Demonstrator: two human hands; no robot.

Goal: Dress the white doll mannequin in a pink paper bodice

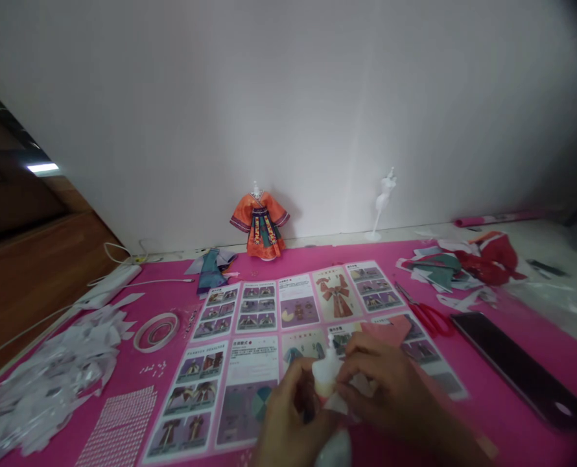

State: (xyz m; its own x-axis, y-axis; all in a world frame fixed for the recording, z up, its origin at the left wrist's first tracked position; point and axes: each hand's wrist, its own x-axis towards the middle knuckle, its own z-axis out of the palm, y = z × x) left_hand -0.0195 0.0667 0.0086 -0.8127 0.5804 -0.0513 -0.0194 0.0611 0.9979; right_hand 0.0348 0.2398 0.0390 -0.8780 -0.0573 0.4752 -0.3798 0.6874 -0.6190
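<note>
My left hand (295, 415) is closed around a small white dress form (324, 371), which has a knob at its neck and a cream and red band round its chest. The form stands upright low in the middle of the view, and its white lower end (336, 447) shows under my fingers. My right hand (386, 383) is closed at the form's right side, its fingertips pinching what looks like a thin white scrap of cloth (337, 402) against it. My fingers partly hide both. Behind my right hand lies a salmon-pink cloth piece (388, 329).
A printed instruction sheet (249, 360) covers the middle of the pink mat (172, 279). Red-handled scissors (427, 314) and a black phone (517, 363) lie right. Tape rings (156, 332), plastic bags (50, 376) and a bead sheet (118, 428) lie left. A dressed form (262, 224) and bare form (384, 198) stand behind.
</note>
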